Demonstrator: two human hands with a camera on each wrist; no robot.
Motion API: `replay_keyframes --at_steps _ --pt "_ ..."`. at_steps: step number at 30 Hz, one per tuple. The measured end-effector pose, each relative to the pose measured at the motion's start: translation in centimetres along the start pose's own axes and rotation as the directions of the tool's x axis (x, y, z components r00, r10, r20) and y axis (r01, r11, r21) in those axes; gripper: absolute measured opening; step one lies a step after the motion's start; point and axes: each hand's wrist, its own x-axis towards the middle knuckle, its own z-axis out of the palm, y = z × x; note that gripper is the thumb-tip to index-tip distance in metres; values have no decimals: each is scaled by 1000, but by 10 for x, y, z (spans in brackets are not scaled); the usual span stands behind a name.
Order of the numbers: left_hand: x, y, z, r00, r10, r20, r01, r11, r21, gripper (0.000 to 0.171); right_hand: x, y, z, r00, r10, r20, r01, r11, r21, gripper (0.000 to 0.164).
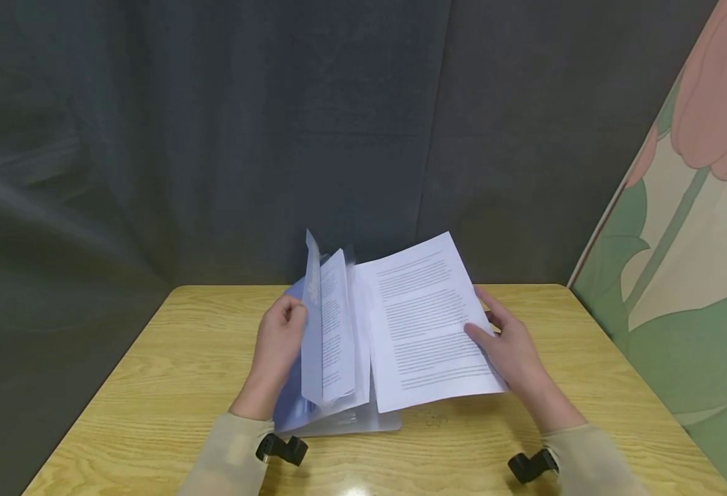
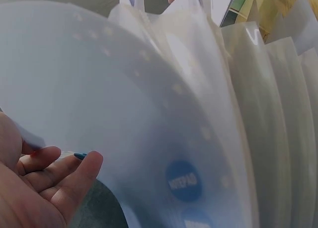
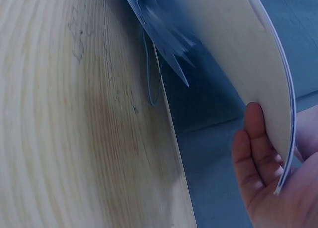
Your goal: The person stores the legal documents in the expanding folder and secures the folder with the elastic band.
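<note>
An expanding file folder (image 1: pixel 289 399) with translucent dividers stands spread open on the table, its light blue cover (image 2: pixel 114 89) bearing a round blue label. My left hand (image 1: pixel 281 334) grips the edge of the folder's cover and front pocket, fingers curled. Inside that pocket are printed pages (image 1: pixel 336 327). My right hand (image 1: pixel 509 348) holds a thin stack of printed paper sheets (image 1: pixel 432 324) by its right edge, thumb on the printed face and fingers (image 3: pixel 256 123) behind. The sheets are tilted beside the folder, their left edge overlapping its pockets in the head view.
The wooden table (image 1: pixel 153 386) has faint scribbles near the folder. A thin elastic loop (image 3: pixel 153 104) hangs by the folder at the table's edge. Behind the table is a dark curtain (image 1: pixel 277 138); a floral panel (image 1: pixel 679 275) stands along the right side.
</note>
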Motion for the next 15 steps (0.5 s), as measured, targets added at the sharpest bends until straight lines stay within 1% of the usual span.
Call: replay_keyframes --at_steps 4,15 --pt "0 0 0 1000 -1 2 1 1000 2 19 0 -4 6 1000 6 9 -6 1000 1 77" --pt "0 1 1 1000 -6 6 6 1000 2 19 4 -15 26 1000 -16 20 16 1000 10 75"
